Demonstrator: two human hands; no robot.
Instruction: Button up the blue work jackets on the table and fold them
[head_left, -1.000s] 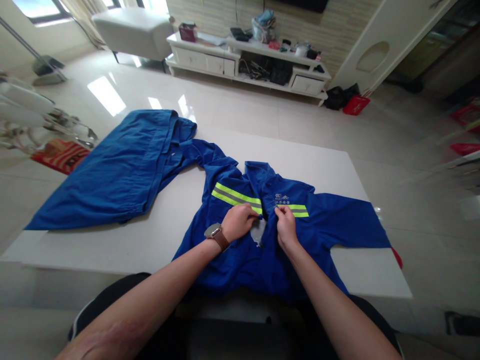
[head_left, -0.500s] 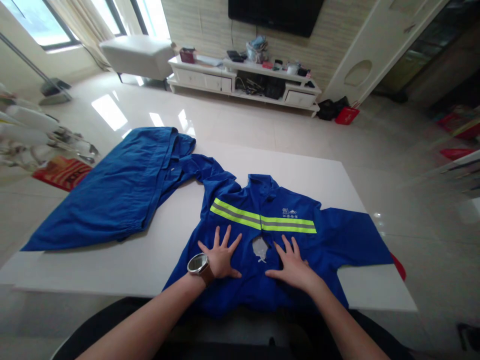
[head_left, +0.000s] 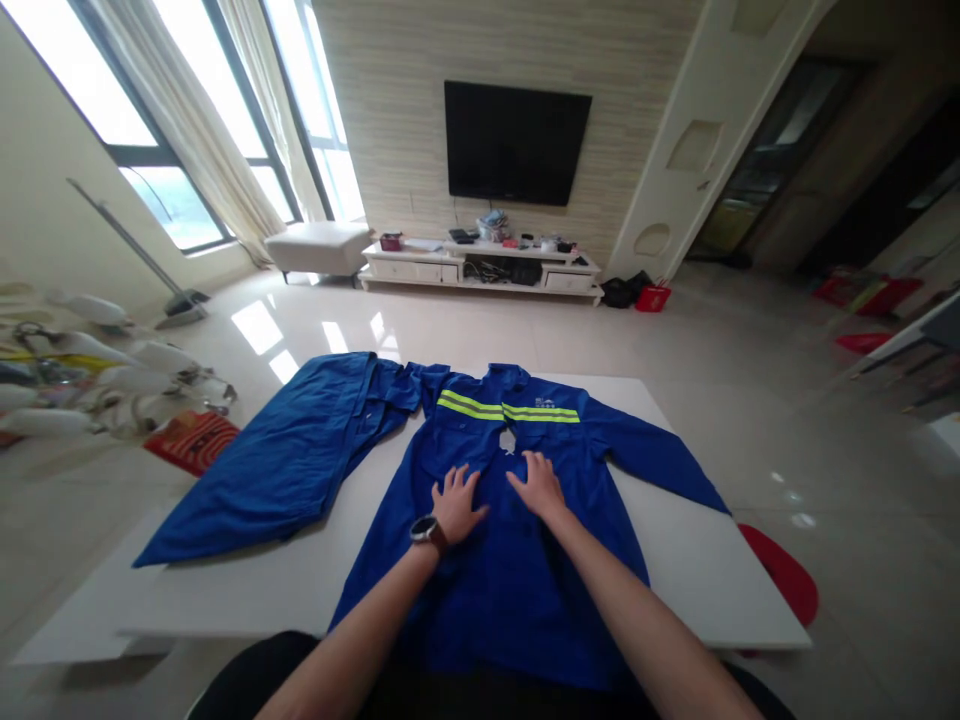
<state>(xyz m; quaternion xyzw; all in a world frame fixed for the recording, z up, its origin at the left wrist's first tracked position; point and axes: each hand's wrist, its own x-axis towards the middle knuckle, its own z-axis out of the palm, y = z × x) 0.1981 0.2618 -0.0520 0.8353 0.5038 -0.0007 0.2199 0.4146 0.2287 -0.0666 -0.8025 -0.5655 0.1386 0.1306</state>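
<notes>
A blue work jacket with a yellow-green reflective stripe lies front up on the white table, its collar at the far edge. My left hand, with a watch on the wrist, is over the jacket's left front, fingers spread. On the other side of the front opening, my right hand is over the cloth with its fingers apart. Neither hand grips anything. A small pale patch shows through the opening. Folded blue trousers lie to the left, beside the jacket's sleeve.
A red stool stands by the table's right edge. Left of the table are a red bag and a cluttered white rack. Across the floor is a low TV cabinet.
The view has tilted up, showing more wall and windows. More of the jacket's lower part lies visible towards me. Both hands remain over its front, fingers less widely spread.
</notes>
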